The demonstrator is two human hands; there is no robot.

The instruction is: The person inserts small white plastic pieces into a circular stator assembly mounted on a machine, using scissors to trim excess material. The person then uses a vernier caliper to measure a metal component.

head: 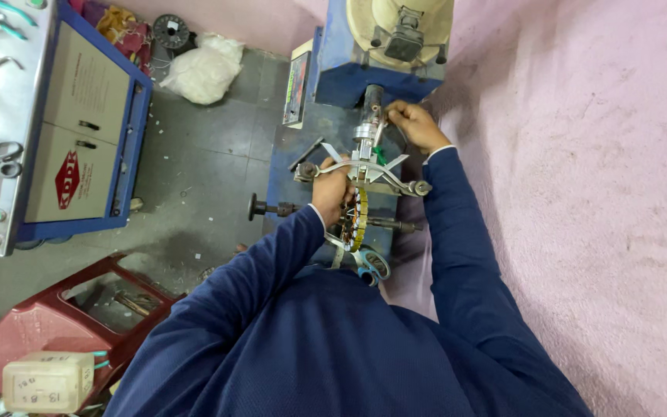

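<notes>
Blue machine (341,69) blocks ahead; metal arms (395,181) crowd centre; pink wall (580,193) hems right.

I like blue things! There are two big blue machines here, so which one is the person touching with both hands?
The blue machine by the pink wall: left hand and right hand work at it. The blue cabinet stands apart, untouched.

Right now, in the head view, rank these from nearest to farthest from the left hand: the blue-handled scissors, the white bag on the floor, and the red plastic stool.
From the left hand:
1. Blue-handled scissors, just below it on the machine.
2. White bag, on the floor, up and left.
3. Red plastic stool, far at lower left.
</notes>
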